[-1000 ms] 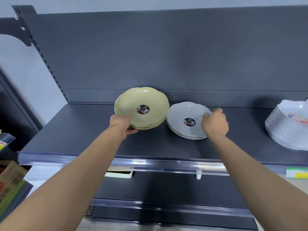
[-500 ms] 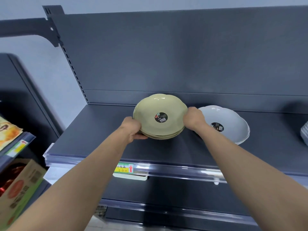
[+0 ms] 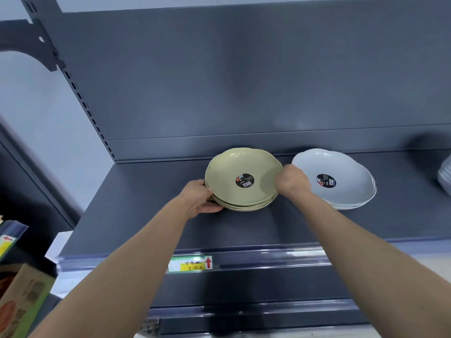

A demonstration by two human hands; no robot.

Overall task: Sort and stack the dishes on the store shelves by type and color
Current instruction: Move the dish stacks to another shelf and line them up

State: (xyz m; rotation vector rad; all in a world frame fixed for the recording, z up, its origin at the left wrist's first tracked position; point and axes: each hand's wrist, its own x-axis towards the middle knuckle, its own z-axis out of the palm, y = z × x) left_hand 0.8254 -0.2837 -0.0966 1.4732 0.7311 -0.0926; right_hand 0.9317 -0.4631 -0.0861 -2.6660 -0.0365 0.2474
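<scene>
Stacks of dishes are seen on the dark grey shelf, already separated by colour. The stack of beige plates stands near the middle of the shelf, close to the back panel, and the stack of white plates stands just beside it on the right, apart from it by a narrow gap. A further pile of white dishes is cut by the right edge of the view (its type cannot be told).

The beige stack is held from both sides. The left hand is closed around its left rim, with the thumb under the lower plates and the fingers against the edge. The right hand is closed on the right rim, between the two stacks; its fingers are hidden behind the knuckles, so how deep the hold goes cannot be told.

The step in hand is judged to be the positioning or straightening of the beige stack as one unit. The next move calls for both rims to be pressed evenly, so that the scalloped plates are kept nested and no plate slips sideways, and for care that the white stack is not pushed by the right hand. A price label is fixed on the front rail below.
</scene>
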